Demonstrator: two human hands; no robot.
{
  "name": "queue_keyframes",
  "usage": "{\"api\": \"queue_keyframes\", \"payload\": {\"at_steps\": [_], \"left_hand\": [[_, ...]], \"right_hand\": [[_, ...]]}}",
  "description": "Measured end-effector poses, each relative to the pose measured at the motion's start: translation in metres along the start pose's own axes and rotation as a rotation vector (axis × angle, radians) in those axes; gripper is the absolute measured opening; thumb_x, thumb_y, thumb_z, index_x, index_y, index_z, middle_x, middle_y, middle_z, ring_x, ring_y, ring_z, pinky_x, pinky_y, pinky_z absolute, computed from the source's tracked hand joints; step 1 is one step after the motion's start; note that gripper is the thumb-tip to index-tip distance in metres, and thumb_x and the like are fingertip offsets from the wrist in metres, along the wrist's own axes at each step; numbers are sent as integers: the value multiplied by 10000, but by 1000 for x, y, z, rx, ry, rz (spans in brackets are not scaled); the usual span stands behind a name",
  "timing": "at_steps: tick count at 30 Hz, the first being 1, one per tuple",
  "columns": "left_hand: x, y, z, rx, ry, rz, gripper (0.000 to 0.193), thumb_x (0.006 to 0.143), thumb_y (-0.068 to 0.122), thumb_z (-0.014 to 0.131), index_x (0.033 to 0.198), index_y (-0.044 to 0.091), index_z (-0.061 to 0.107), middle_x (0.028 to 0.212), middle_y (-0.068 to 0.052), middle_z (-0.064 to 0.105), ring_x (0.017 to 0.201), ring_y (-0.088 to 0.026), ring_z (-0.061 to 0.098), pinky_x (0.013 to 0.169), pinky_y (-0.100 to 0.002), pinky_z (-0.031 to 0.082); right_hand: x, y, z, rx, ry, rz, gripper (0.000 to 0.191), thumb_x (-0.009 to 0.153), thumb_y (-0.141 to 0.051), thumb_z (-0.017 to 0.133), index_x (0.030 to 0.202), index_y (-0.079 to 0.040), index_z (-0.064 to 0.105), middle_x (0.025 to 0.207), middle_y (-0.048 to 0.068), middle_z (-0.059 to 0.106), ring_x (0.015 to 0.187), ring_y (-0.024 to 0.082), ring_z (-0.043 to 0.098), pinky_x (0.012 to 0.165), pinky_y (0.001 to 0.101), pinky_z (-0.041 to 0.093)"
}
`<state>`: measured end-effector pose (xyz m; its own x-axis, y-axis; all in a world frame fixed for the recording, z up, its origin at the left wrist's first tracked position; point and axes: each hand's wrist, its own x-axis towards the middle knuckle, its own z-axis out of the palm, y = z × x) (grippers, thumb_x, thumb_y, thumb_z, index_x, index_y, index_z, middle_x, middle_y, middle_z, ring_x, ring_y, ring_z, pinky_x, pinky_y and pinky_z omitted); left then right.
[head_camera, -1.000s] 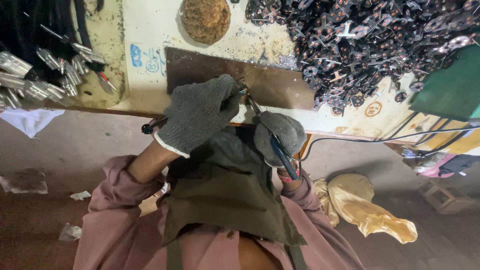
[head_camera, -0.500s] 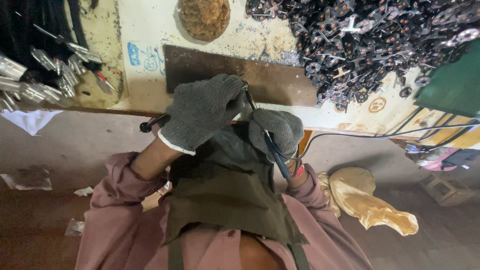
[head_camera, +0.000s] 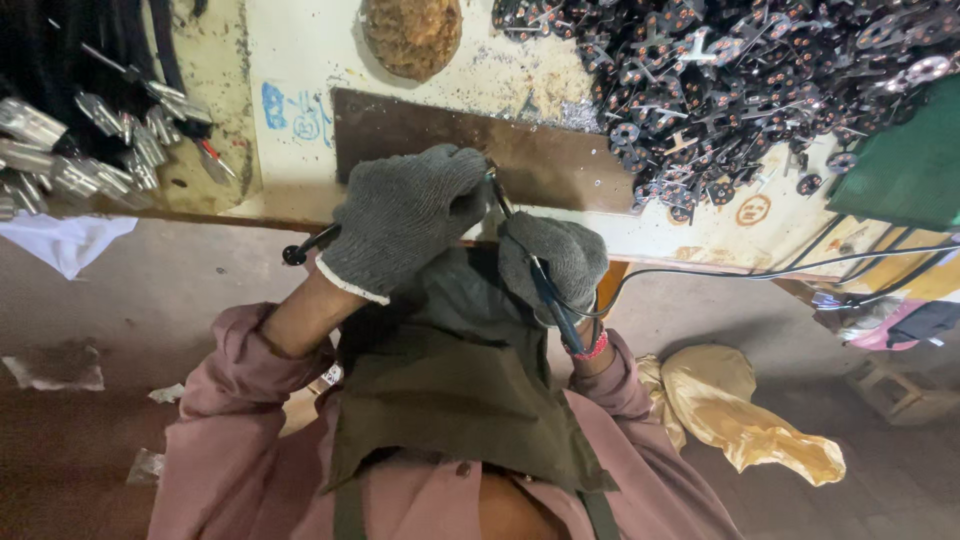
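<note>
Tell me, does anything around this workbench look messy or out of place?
Yes. Pale filings or crumbs lie scattered on the bench top above the brown board. A crumpled yellow cloth or bag and paper scraps litter the floor. Both gloved hands, left and right, work at the bench edge.

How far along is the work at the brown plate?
Done: cannot tell; the big heap of dark metal parts may be finished or waiting. In hand: both gloved hands work at the near edge of the brown plate. The left hand grips a dark-handled tool, the right hand a pen-like tool with a cable. Left: silver-tipped pieces lie untouched at the left.
</note>
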<state>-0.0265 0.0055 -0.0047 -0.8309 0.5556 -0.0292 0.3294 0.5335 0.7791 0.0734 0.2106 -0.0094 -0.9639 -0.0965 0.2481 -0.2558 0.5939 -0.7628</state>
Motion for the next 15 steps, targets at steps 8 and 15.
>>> {"api": "queue_keyframes", "payload": {"at_steps": [8, 15], "left_hand": [[-3, -2, 2, -46, 47, 18, 155, 937, 217, 729, 1069, 142, 701, 980, -85, 708, 792, -322, 705, 660, -431, 557], [-3, -2, 4, -27, 52, 3, 161, 920, 215, 743, 1062, 149, 701, 979, -77, 711, 802, -311, 713, 659, -434, 554]], "right_hand": [[-6, -1, -2, 4, -7, 72, 310, 828, -59, 814, 1099, -48, 665, 985, 135, 756, 870, 318, 762, 788, 400, 600], [2, -3, -6, 18, -47, 66, 310, 823, -34, 805, 1093, -51, 656, 980, 142, 756, 848, 320, 759, 766, 395, 593]]}}
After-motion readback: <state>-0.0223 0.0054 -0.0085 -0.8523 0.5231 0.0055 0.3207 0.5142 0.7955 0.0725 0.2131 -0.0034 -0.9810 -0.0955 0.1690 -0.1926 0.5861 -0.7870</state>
